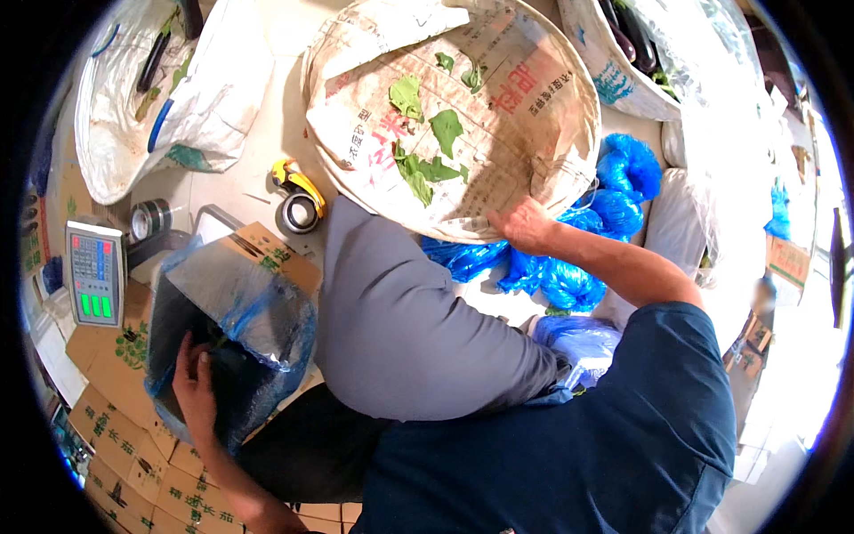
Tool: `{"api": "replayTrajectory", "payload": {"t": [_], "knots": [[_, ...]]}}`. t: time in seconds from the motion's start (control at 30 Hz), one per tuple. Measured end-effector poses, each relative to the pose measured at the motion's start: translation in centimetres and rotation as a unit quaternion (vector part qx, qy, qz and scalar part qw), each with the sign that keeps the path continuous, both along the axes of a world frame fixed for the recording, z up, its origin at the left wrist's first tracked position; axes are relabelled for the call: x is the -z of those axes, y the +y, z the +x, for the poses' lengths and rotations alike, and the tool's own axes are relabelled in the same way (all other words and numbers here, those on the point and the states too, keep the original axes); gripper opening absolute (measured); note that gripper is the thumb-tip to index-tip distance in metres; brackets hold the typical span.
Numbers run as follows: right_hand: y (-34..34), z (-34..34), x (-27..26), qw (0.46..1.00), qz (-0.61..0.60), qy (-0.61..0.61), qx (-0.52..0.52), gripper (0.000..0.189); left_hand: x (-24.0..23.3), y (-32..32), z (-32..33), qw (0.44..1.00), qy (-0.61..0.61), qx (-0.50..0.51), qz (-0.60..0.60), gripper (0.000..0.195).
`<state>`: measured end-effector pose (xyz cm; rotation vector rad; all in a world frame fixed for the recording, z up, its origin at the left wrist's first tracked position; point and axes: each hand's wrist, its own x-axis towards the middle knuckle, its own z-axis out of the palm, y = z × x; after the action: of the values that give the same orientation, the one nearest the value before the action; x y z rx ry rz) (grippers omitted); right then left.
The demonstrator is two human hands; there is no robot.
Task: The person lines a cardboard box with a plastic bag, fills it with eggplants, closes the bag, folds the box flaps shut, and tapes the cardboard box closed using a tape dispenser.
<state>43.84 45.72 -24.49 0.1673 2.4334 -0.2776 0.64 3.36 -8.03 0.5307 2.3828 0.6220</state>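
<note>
My right hand (527, 225) grips the near rim of a round container (514, 153) lined with woven sack material that bears printed writing. Several green leaf pieces (446, 131) lie scattered on its lining. On the other side, my left hand (195, 387) reaches over a cardboard carton (297, 257) lined with blue plastic film (277, 327). Its fingers are apart, and I see nothing held in them. Dark contents fill the shadowed inside of the carton; a bit of green shows, but the rest is too dark to tell.
White sacks with eggplants (155, 60) stand at the upper left and upper right (640, 50). A yellow tape dispenser (298, 193) and a tape roll (151, 220) lie near a lit digital scale display (97, 274). Bundled blue plastic bags (574, 280) crowd the right; flattened cartons (127, 460) cover the lower left.
</note>
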Motion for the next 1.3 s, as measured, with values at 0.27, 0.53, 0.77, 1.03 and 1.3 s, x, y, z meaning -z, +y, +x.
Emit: {"api": "replayTrajectory", "payload": {"t": [0.27, 0.53, 0.77, 1.03, 1.3], "knots": [[4.9, -3.2, -13.0, 0.928, 0.147, 0.34, 0.024, 0.03, -0.7, 0.8, 1.3, 0.998, 0.051, -0.012, 0.041, 0.041], [-1.9, -1.5, -19.0, 0.853, 0.157, 0.486, 0.112, 0.013, -2.2, 1.5, 2.0, 0.973, 0.104, -0.048, 0.203, 0.03], [-4.0, 1.2, -15.8, 0.939, 0.084, 0.316, 0.104, 0.021, -3.1, 3.3, 4.2, 0.959, 0.158, -0.005, 0.234, 0.025], [1.4, 2.6, -15.4, 0.762, 0.263, 0.482, 0.344, 0.041, -7.6, 7.6, 8.5, 0.947, 0.17, 0.017, 0.272, 0.022], [10.3, 0.9, -18.2, 0.57, 0.213, 0.718, 0.336, 0.008, -7.7, 9.1, 11.1, 0.908, 0.204, 0.107, 0.351, 0.018]]}}
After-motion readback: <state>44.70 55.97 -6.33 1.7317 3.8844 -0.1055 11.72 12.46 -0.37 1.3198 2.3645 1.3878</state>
